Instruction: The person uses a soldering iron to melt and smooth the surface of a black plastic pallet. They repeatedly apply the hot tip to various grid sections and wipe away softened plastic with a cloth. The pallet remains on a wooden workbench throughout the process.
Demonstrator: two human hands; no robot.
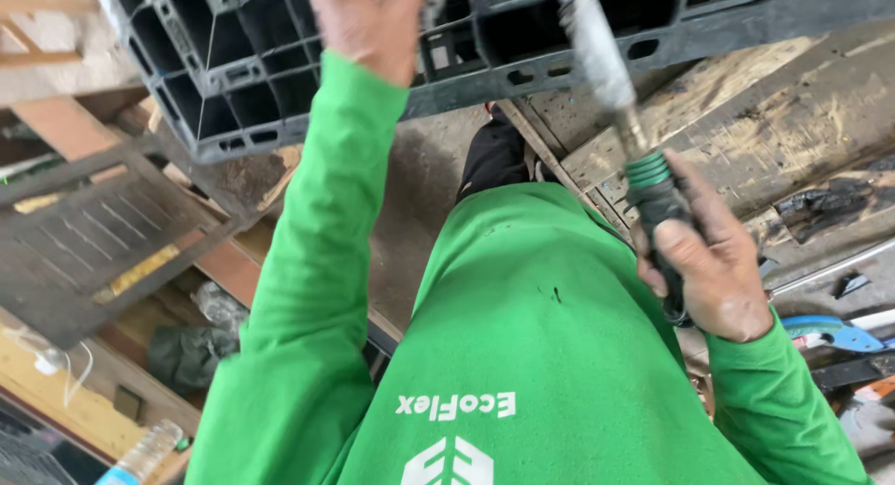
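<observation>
The right hand wraps its fingers tight round the black grip of a handheld tool, whose green ribbed collar and pale, grimy barrel slant up and leftward so that the tip meets the underside edge of a black plastic pallet; that angle seems chosen to bring the tip square onto the pallet's lower frame. The left hand reaches up against the pallet's grid, apparently steadying it, but its fingers lie beyond the top of the view, so I cannot tell whether they are curled round a rib or pressed flat. The pallet hangs tilted across the top of the view, its near corner jutting out to the left above a dark slatted panel. Between the two green sleeves there is open room down to the concrete floor. On the right, worn wooden boards and a blue-handled tool crowd close by the right elbow. A clear plastic bottle lies at the lower left.
</observation>
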